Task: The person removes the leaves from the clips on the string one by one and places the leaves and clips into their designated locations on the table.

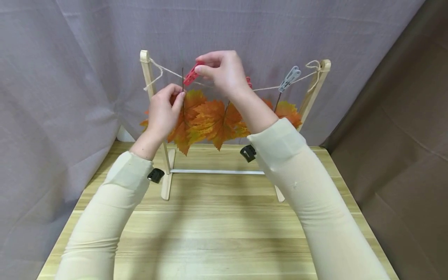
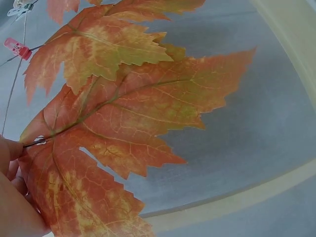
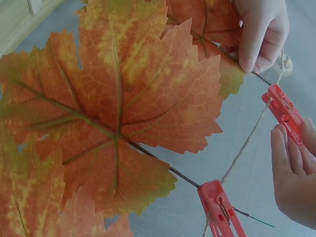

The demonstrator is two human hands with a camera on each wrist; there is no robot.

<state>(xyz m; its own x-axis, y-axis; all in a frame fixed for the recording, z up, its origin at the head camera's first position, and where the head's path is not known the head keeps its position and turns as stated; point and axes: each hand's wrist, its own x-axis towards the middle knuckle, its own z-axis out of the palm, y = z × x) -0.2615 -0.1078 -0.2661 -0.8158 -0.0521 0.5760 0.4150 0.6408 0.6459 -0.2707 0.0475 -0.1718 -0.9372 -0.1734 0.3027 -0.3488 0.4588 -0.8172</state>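
Note:
My left hand (image 1: 162, 112) pinches the dark stem (image 1: 182, 79) of an orange maple leaf (image 2: 123, 113) at the left part of a string. In my right hand (image 1: 225, 72), thumb and fingers grip the handle end of a red clothespin (image 1: 191, 75). Its tip is right at the string and the stem, above the left fingertips, in the right wrist view. Beside it hangs a second leaf (image 3: 113, 98), its stem clipped by another red clothespin (image 3: 219, 207). A grey-blue clothespin (image 1: 289, 79) holds a further leaf (image 1: 288, 112) at the right, partly hidden by my right arm.
The string (image 1: 269, 88) runs between two wooden posts (image 1: 147, 74) with flat feet on a wood-grain table (image 1: 210, 233). A pale rod (image 1: 217, 171) joins the posts low down. Grey cloth (image 1: 87, 58) hangs behind, with brown cloth (image 1: 395, 155) at the right.

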